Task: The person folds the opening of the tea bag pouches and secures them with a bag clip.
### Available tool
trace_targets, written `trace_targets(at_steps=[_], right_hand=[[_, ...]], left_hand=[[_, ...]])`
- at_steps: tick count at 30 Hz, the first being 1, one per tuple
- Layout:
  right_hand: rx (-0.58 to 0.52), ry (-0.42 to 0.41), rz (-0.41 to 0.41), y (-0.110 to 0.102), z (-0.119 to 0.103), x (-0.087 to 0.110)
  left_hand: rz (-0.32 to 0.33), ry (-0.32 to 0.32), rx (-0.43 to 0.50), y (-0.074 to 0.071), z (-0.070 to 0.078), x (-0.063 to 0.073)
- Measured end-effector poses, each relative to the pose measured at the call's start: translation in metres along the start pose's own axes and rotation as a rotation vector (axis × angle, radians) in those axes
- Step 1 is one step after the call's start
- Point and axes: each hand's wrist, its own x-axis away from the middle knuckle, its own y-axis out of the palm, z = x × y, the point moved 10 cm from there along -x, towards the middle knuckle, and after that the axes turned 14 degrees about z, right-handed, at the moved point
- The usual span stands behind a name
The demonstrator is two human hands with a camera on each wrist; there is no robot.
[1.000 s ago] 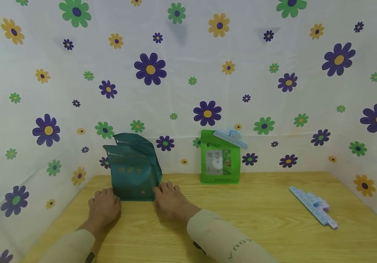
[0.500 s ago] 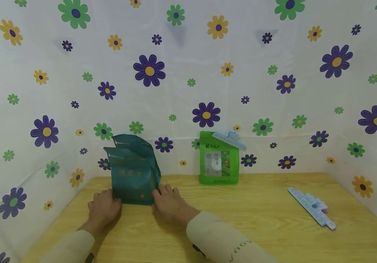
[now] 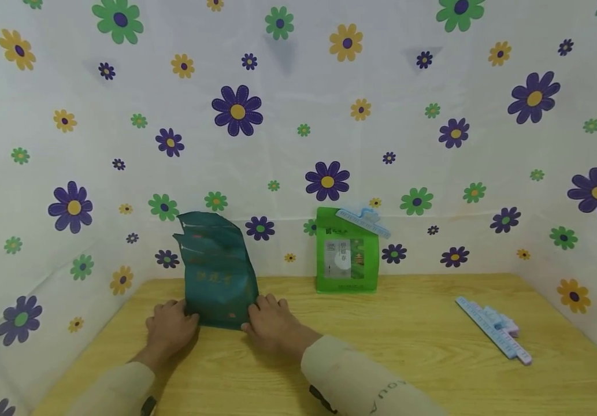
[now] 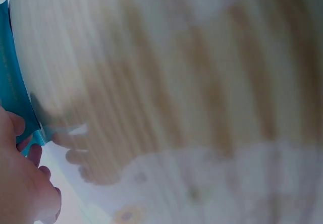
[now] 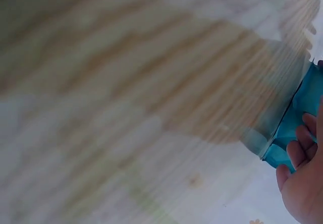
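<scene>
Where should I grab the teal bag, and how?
Probably low on the teal bag, at its side edges, one hand from each side, as the left hand and right hand do. It stands roughly upright, and its top edges look thin and uneven.

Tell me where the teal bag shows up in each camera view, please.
Head: teal bag left of centre, between left hand and right hand.
Left wrist: at the left edge, cut off, mostly above the hand.
Right wrist: at the right edge, cut off, partly behind the hand.
Shared landmark: wood-grained tabletop, in all three.
</scene>
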Motion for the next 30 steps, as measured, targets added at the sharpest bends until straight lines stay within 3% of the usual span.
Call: trace_targets(at_steps=[10, 23, 30], right_hand=[[0.162, -0.054, 0.005, -0.004, 0.009, 0.006], [0.172, -0.071, 0.046, -0.005, 0.019, 0.011], [0.18, -0.066, 0.05, -0.01, 0.029, 0.015]], left_hand=[[0.031, 0.044, 0.009, 0.002, 0.019, 0.007], [0.035, 0.092, 0.014, 0.007, 0.029, 0.011], [0.02, 0.092, 0.046, 0.006, 0.043, 0.01]])
